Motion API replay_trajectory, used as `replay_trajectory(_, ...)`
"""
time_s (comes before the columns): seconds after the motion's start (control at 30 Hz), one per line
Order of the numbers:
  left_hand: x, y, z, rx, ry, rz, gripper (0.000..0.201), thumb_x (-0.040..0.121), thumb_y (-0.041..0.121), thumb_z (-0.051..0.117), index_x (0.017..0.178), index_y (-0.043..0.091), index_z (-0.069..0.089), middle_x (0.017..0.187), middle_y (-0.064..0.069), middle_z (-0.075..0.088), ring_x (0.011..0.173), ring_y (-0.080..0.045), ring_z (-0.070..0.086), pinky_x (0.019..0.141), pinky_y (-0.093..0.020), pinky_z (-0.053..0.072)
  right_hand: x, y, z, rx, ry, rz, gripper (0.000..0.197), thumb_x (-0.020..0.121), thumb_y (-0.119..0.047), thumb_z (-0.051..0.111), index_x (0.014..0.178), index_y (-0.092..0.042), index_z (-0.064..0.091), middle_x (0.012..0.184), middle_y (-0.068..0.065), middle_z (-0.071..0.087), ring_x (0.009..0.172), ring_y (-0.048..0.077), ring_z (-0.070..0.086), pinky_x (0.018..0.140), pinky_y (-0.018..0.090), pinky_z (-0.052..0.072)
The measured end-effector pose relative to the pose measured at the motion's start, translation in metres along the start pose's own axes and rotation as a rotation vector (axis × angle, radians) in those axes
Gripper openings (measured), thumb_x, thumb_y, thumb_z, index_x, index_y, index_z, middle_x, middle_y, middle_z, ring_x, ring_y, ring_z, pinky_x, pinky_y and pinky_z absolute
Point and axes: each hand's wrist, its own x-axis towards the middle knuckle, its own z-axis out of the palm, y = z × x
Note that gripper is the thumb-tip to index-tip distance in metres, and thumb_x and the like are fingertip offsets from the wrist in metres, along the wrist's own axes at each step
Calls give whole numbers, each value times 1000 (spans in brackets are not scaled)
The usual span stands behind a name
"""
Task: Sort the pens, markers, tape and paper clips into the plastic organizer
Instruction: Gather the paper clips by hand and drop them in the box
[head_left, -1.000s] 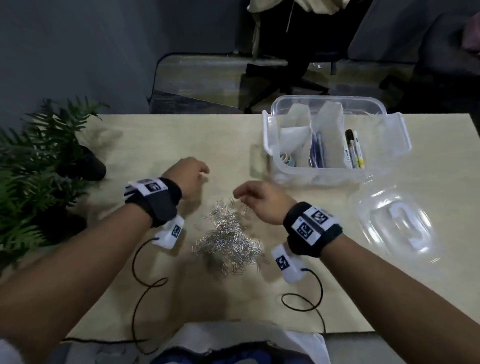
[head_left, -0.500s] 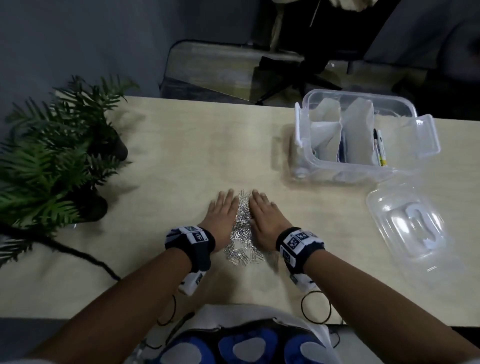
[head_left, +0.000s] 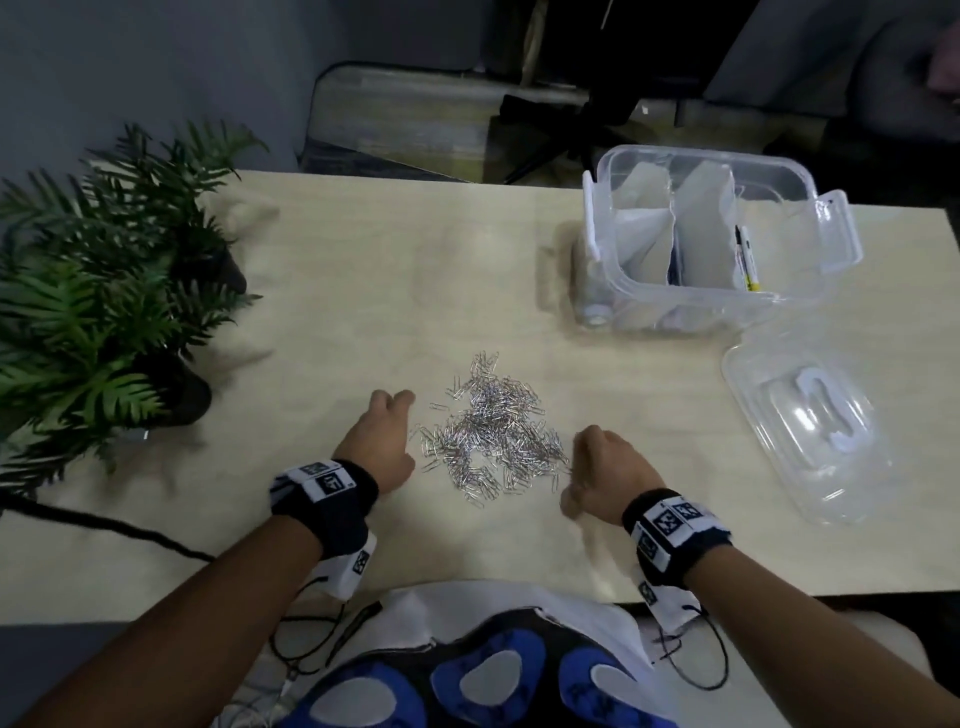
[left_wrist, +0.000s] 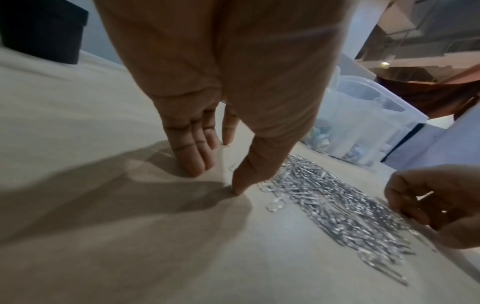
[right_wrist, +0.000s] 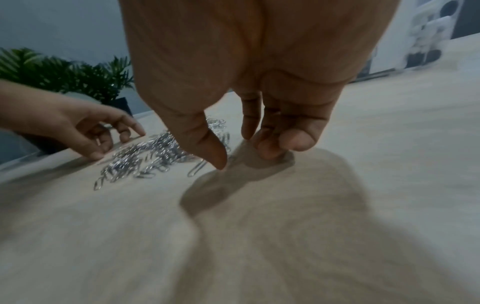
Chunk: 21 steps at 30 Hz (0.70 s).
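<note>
A loose heap of silver paper clips (head_left: 488, 431) lies on the pale wooden table (head_left: 363, 291), in front of me. My left hand (head_left: 384, 441) rests at the heap's left edge, fingers relaxed with their tips on the table (left_wrist: 215, 179), holding nothing. At the right edge sits my right hand (head_left: 597, 467), loosely curled, its fingertips and thumb tip touching the wood (right_wrist: 244, 156) by a stray clip. The clear plastic organizer (head_left: 701, 306) stands at the back right, with white dividers and markers (head_left: 745, 260) inside. In the wrist views the clips (left_wrist: 337, 205) (right_wrist: 145, 158) lie between both hands.
The organizer's clear lid (head_left: 810, 415) lies on the table right of the heap. A potted fern (head_left: 104, 291) fills the left side. A black cable (head_left: 130, 530) runs across the near left. Beyond the table stand a chair mat and dark furniture.
Half a second ago both hands lay flat, close together, over the clips. They have drawn apart to either side, and the heap has spread wider.
</note>
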Motion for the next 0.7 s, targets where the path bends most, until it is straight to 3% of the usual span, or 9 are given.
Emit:
replay_trajectory(0.1,1,20,10,11,16,47,64,80,6,60,139,16,36,127,-10,39,101,-33,59,87,-40,50,4,-12,12,-17,28,-28,39,66,-30,70,95,-17,47,89,1,56,81,26,56,66,28,41)
replay_trajectory(0.17,5,33,15,-15,46,69,57,84,3,56,137,17,40,126,-9,42,102,-32,59,88,-40,49,10,-25,14,2,57,-37,29,75,-30,67,97,-17,53,92,5,63,83,27,60,68,29,45)
replay_trajectory(0.23,10,43,18,-58,62,94,54,87,1,52,138,18,40,127,-9,45,106,-29,58,91,-41,49,15,-38,16,26,93,-68,22,83,-29,63,99,-16,58,94,8,67,86,29,63,71,31,50)
replay_trajectory(0.33,13,42,14,-112,89,119,55,88,5,53,139,22,39,128,-5,45,112,-25,54,96,-40,48,17,-47,11,83,158,-106,17,86,-22,60,100,-12,60,91,7,66,86,27,62,70,26,44)
replay_trajectory(0.43,9,27,7,-38,104,86,67,81,17,66,140,23,35,130,-5,38,113,-25,52,94,-38,48,15,-42,5,163,236,-111,25,83,-17,61,107,-9,56,98,5,59,91,24,58,75,25,41)
replay_trajectory(0.53,3,20,6,61,39,23,84,73,26,78,142,20,30,128,-6,36,105,-26,54,87,-38,50,14,-39,4,127,166,-52,42,81,-16,65,118,-5,49,113,9,52,100,22,51,82,22,36)
replay_trajectory(0.7,7,47,22,-44,62,93,61,83,6,63,138,19,39,127,-7,43,99,-26,59,88,-41,52,21,-62,11,100,168,-73,35,80,-7,65,113,-6,54,109,13,60,101,29,57,79,26,43)
